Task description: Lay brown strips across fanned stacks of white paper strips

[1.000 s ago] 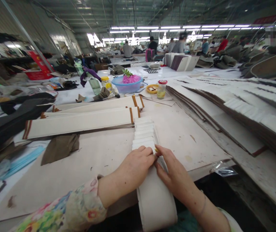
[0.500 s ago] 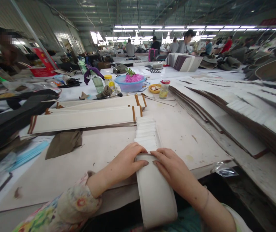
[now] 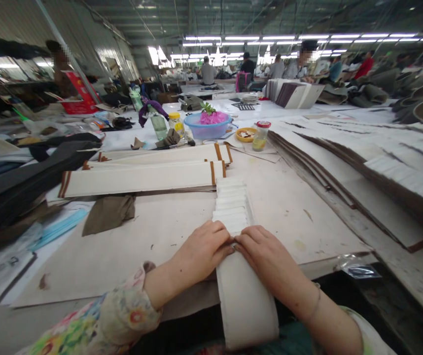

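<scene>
A long cream fabric strip (image 3: 244, 296) hangs over the table's near edge in a loop toward my lap. My left hand (image 3: 209, 246) pinches its upper end from the left, thumb below and fingers on top. My right hand (image 3: 263, 251) grips the same end from the right, fingertips almost meeting those of the left. Just beyond my fingers lies a row of overlapping white pieces (image 3: 231, 199). Flat cream strips with brown ends (image 3: 145, 178) are stacked behind it to the left.
Brown cloth (image 3: 110, 214) and a blue face mask (image 3: 59, 229) lie at left. Farther back stand a blue basin (image 3: 206, 129) with a pink bag, a red-lidded jar (image 3: 261, 136) and a yellow dish (image 3: 246, 134). Layered panels (image 3: 374, 187) fill the right. Several people work in the background.
My fingers have closed tighter over the strip's end, and the fingertips have come nearer each other. The view has shifted slightly, so the table things appear farther right.
</scene>
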A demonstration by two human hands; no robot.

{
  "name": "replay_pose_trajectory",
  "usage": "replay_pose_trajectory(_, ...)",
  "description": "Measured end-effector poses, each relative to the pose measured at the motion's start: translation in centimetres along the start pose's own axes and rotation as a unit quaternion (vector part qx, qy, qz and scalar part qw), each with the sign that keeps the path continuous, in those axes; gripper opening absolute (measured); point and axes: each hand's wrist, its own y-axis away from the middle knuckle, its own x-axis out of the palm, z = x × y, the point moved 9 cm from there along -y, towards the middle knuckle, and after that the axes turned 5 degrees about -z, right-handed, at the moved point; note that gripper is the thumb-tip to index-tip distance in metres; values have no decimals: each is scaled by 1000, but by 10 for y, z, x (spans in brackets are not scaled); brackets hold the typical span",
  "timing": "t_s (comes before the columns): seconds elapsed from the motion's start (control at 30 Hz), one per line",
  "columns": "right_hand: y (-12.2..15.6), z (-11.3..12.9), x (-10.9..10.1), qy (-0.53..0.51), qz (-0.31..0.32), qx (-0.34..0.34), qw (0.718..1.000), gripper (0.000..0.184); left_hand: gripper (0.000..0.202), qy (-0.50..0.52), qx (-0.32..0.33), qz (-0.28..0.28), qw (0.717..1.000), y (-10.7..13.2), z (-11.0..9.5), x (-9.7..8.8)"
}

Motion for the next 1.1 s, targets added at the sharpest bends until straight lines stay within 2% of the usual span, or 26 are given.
replay_pose_trajectory(0.1,-1,3,2,27,7,-18,999,11,17,32,-3,-14,999,1,4,-1)
replay_pose_trajectory(0.23,-1,-1,0,19,11,-2,1000,5,19,134,8,-17,991,7,15,-2)
replay_pose_trajectory(0.4,-6,-1,-2,-30,15,6,999,13,26,164,-47,-24,985,16,38,-2)
replay_pose_trajectory(0.53,-11,3,4,-85,38,-9,996,24,24,171,-45,-28,984,17,36,-2)
replay_pose_trajectory(0.67,-12,5,5,-103,34,-22,994,29,22,173,-40,-33,984,17,35,-2)
replay_pose_trajectory(0.83,-8,13,3,-77,25,-48,996,32,17,127,-6,-30,991,20,27,-2)
replay_pose_trajectory(1.1,-4,22,-1,-25,24,-69,997,31,33,-12,53,-19,998,43,20,1)
